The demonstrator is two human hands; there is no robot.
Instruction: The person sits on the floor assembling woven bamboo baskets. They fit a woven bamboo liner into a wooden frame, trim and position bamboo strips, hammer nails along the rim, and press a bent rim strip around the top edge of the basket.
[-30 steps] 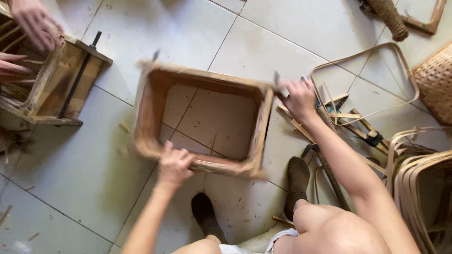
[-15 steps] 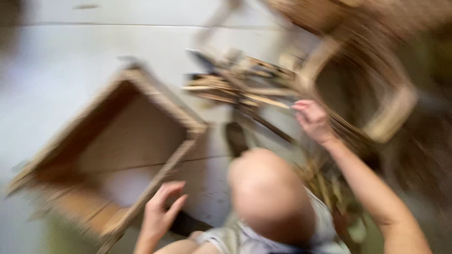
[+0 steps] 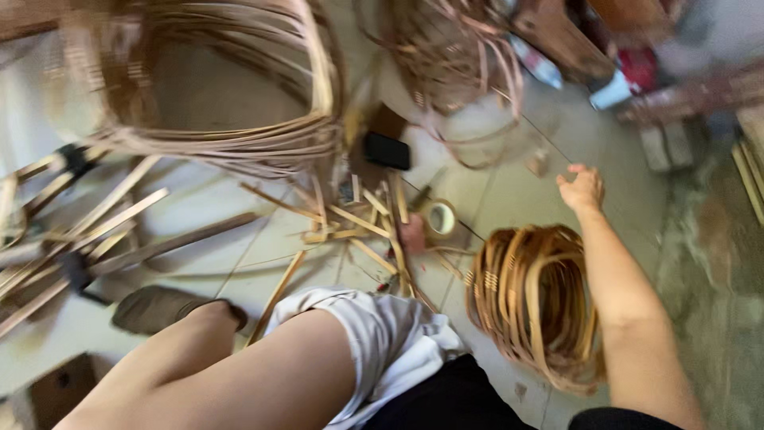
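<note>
Landmark: coil of rattan hoops [image 3: 532, 306] on the tiled floor [image 3: 509, 199]. Large woven frame [image 3: 231, 95] stood well up-left of it. Scattered bamboo strips [image 3: 350, 223] lay left of it, crowding that side. Bare floor was open just above it. Right hand [image 3: 582, 189] hovered there, fingers loosely spread, holding nothing, forearm crossing the coil's right edge. Tape roll [image 3: 440, 218] sat near its upper left, black phone [image 3: 387, 150] farther up. Left hand out of frame.

Right hand [image 3: 582, 189] outstretched on a straight arm, fingers loosely curled, empty; left hand out of view.
</note>
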